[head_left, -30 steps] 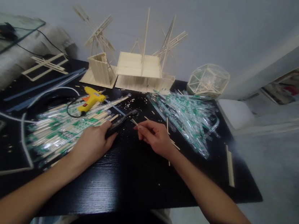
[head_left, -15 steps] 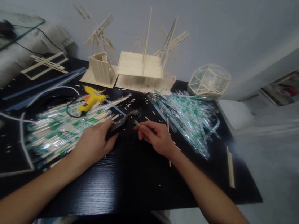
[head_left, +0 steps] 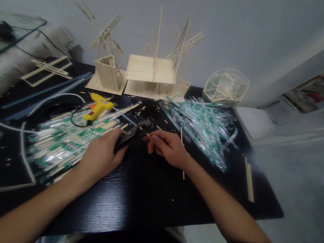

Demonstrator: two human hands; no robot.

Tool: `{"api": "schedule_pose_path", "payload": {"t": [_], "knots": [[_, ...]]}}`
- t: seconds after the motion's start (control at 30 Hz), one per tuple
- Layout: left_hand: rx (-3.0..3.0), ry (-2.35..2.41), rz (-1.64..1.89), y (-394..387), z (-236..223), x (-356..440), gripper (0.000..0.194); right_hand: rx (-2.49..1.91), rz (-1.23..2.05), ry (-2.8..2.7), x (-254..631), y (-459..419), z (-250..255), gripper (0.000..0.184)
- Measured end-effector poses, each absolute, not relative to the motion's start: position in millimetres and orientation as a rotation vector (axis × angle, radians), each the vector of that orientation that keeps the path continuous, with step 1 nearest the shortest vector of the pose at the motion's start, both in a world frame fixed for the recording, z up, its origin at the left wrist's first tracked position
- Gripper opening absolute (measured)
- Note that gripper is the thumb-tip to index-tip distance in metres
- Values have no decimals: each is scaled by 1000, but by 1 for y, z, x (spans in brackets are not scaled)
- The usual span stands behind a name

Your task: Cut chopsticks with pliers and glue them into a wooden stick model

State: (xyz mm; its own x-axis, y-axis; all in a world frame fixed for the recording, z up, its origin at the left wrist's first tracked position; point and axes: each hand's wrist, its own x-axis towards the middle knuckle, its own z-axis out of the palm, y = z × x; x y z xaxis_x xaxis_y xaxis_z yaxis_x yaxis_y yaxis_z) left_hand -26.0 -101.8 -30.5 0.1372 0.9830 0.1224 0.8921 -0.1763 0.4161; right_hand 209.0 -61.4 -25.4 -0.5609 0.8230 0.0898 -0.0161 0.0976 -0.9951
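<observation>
Closed around the handle of a black hand cutter (head_left: 133, 133) is my left hand (head_left: 101, 151), over the front edge of a pile of plastic-wrapped chopsticks (head_left: 61, 144). The cutter's head points up and right, over the dark table. Just right of it, my right hand (head_left: 168, 146) pinches a short piece of wooden stick (head_left: 148, 136) between thumb and fingers. Most of that piece is hidden by the fingers. A loose thin stick (head_left: 181, 135) lies behind the right hand. Tiny wood offcuts (head_left: 142, 115) are scattered beyond the cutter.
A yellow glue gun (head_left: 98, 108) lies on the wrapped chopsticks. Behind stands a wooden stick model (head_left: 152, 69), with a many-sided stick frame (head_left: 227, 86) to its right. Empty plastic wrappers (head_left: 200, 122) are heaped at right. Blue-grey glue sticks (head_left: 47, 95) and loose sticks (head_left: 249, 179) flank the work.
The small stick piece has drawn slightly away from the cutter's head, and the cutter's head looks a little more tilted. Both hands otherwise stay nearly in place; the view shifts slightly.
</observation>
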Motion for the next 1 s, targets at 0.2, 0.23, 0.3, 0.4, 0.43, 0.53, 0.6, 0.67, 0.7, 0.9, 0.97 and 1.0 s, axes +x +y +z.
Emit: {"api": "schedule_pose_path", "payload": {"t": [0.2,0.23,0.3,0.4,0.43,0.53,0.6,0.67,0.7,0.9,0.97,1.0], "knots": [[2156,1844,548,-101,-28,-25,31,-774,1498,-1698,210,-58,-31,30],[2159,1841,550,-101,-28,-25,32,-766,1484,-1697,210,-58,-32,31],[2160,1844,547,-101,-28,-25,32,-755,1463,-1698,211,-58,-34,32],[2157,1850,547,-101,-27,-25,31,-750,1455,-1699,211,-57,-35,32],[2157,1850,548,-101,-27,-25,31,-750,1454,-1701,211,-57,-35,33],[2150,1848,534,-101,-25,-25,29,-759,1452,-1699,211,-57,-36,33],[2139,1843,510,-101,-24,-25,28,-777,1454,-1697,212,-57,-37,33],[2122,1844,480,-101,-23,-24,27,-793,1456,-1696,212,-57,-37,33],[2117,1846,466,-101,-23,-24,27,-797,1457,-1697,212,-57,-38,33],[2113,1860,420,-100,-22,-23,24,-817,1461,-1680,212,-57,-38,34],[2112,1857,406,-99,-21,-23,23,-813,1464,-1681,211,-56,-38,34],[2109,1856,401,-99,-21,-23,22,-813,1465,-1682,211,-56,-38,34]]}}
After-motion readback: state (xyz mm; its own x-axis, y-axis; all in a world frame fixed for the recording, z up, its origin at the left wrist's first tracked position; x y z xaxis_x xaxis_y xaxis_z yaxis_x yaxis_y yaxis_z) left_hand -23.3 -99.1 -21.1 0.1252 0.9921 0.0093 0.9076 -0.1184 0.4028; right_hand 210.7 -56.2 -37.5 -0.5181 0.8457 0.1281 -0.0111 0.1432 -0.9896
